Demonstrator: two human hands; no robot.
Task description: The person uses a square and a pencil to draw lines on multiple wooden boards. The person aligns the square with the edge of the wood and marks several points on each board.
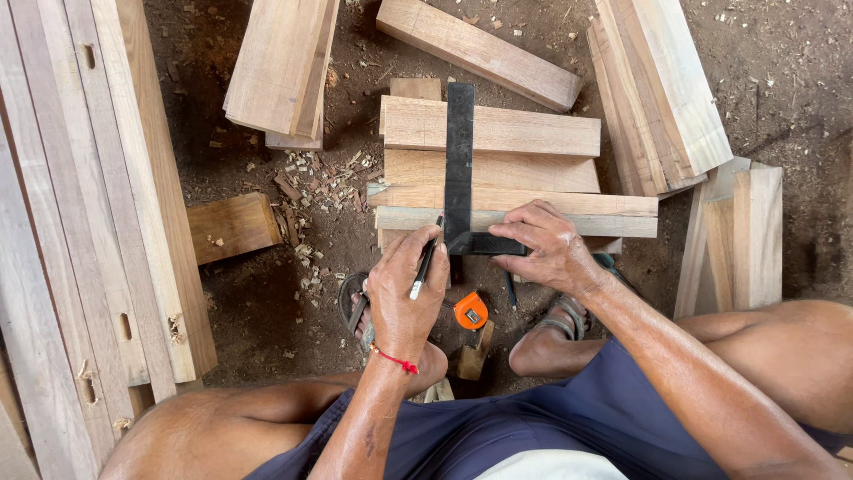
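The person squatted on the dirt floor (267, 293) over a low stack of planks (498, 178) whose long axes ran left to right. A black square (459, 151) lay on the stack, its long blade running near to far across the grain and its short arm lying along the near edge, pointing right. The right hand (546, 249) pressed down on that short arm, fingers spread flat on the metal and the nearest plank, so its grip was not clenched around anything but pinned the square in place. The left hand (404, 293) sat just left of the blade, its grip closed on a pencil (425, 262) that slanted up and to the right, tip touching or nearly touching the wood beside the blade's near end. The blade's left edge therefore lay immediately right of the pencil tip, running away from the person. An orange tape measure (470, 311) rested on the floor between the sandalled feet, near both hands.
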